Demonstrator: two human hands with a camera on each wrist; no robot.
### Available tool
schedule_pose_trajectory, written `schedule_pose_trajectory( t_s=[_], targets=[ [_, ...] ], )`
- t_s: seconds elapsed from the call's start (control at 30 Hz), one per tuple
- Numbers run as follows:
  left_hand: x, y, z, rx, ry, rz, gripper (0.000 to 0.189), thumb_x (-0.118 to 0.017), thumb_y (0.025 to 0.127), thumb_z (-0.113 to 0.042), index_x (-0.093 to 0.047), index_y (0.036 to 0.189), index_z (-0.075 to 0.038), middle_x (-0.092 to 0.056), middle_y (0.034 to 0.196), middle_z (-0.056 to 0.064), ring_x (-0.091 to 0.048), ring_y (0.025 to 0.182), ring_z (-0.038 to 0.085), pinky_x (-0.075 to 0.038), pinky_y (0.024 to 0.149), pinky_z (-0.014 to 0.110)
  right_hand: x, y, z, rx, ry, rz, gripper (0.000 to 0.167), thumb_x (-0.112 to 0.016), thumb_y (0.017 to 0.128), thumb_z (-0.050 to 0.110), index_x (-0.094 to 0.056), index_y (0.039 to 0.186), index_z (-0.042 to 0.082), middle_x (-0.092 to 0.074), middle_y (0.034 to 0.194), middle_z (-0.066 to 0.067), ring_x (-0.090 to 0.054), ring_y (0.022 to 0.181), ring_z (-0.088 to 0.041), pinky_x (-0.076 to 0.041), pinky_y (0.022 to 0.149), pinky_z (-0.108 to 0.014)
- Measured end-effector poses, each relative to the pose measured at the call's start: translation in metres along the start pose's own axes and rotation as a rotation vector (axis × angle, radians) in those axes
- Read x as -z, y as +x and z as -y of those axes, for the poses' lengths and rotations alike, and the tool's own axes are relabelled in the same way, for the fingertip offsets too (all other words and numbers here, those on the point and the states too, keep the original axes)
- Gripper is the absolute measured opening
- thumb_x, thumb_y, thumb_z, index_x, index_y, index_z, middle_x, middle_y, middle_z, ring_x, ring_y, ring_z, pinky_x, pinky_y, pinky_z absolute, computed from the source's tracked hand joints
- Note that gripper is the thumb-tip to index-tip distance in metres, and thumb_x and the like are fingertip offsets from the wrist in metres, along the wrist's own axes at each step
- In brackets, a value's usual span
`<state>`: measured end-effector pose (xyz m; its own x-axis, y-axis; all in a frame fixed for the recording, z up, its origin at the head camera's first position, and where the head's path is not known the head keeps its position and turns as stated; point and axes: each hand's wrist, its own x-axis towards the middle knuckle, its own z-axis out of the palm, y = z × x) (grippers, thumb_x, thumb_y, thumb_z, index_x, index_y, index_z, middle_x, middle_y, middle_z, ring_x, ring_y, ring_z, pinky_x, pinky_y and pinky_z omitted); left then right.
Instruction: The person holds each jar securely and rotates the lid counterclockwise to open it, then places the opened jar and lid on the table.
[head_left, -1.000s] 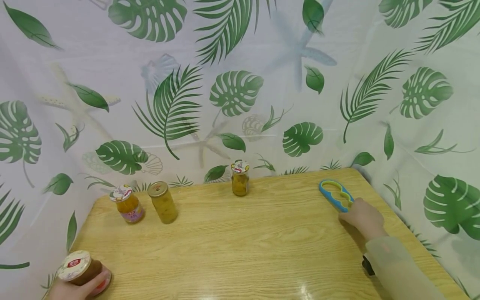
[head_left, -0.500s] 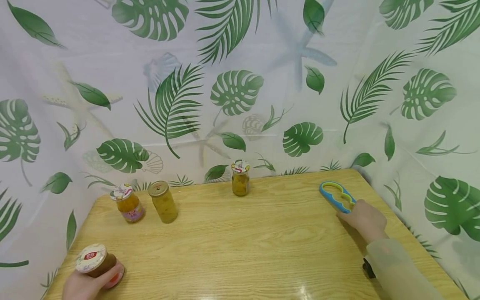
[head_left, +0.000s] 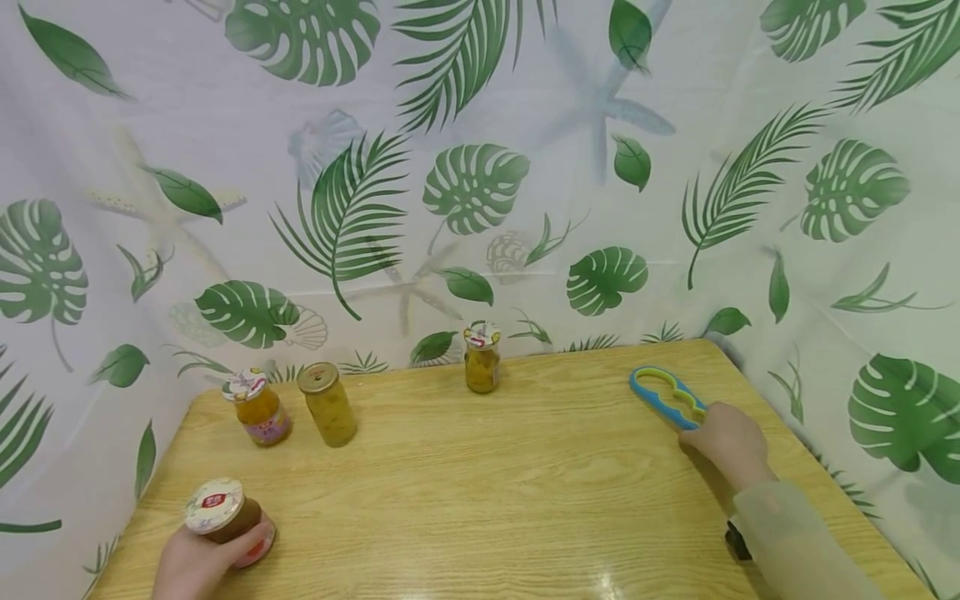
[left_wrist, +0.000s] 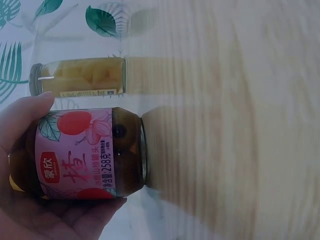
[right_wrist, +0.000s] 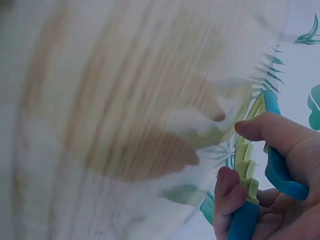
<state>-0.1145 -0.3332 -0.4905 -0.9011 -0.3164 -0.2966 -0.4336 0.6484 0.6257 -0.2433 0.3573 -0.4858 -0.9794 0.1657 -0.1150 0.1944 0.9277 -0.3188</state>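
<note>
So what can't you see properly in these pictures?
Near end of the jar opener: head view, hidden by the right hand's grip.
Print on the purple-labelled jar: head view, too small.
Left forearm: head view, cut off by the bottom edge.
Black object: head view, partly covered by the sleeve.

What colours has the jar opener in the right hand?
The jar opener is blue outside and yellow-green along its toothed inside, clearest in the right wrist view.
</note>
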Motion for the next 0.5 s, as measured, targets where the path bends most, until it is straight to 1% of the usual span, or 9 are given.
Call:
schedule_pose_trajectory(
  t_s=[0.2,0.3,0.5],
  targets=[
    [-0.010,-0.002,-0.013,-0.029,-0.057,-0.009,0.092,-0.087,0.083,-0.053,-0.054,0.138,0.013,-0.065,0.131,0.037,-0.065,0.118,0.049,-0.051,0.104,0.060,0.001,-0.003,0.005,0.003,0.005,-0.007,0.036,-0.078,0.083,0.030,-0.052,0.080,0.005,-0.050,0.074,-0.008,-0.049,0.068,-0.025,-0.041,0.055,-0.035],
    [-0.015,-0.002,-0.019,-0.049,-0.060,-0.009,0.089,-0.088,0.083,-0.050,-0.055,0.136,0.013,-0.066,0.130,0.037,-0.066,0.117,0.048,-0.052,0.103,0.059,0.001,-0.004,0.007,0.008,0.006,-0.014,0.038,-0.078,0.084,0.031,-0.052,0.082,0.004,-0.050,0.074,-0.008,-0.050,0.069,-0.025,-0.041,0.055,-0.035],
    [-0.024,-0.002,-0.031,-0.088,-0.065,-0.017,0.083,-0.090,0.082,-0.046,-0.059,0.130,0.014,-0.070,0.123,0.034,-0.068,0.111,0.045,-0.054,0.101,0.058,0.003,-0.007,0.018,0.041,0.004,-0.044,0.036,-0.073,0.084,0.032,-0.052,0.084,0.003,-0.050,0.074,-0.008,-0.049,0.068,-0.025,-0.038,0.053,-0.034]
  ],
)
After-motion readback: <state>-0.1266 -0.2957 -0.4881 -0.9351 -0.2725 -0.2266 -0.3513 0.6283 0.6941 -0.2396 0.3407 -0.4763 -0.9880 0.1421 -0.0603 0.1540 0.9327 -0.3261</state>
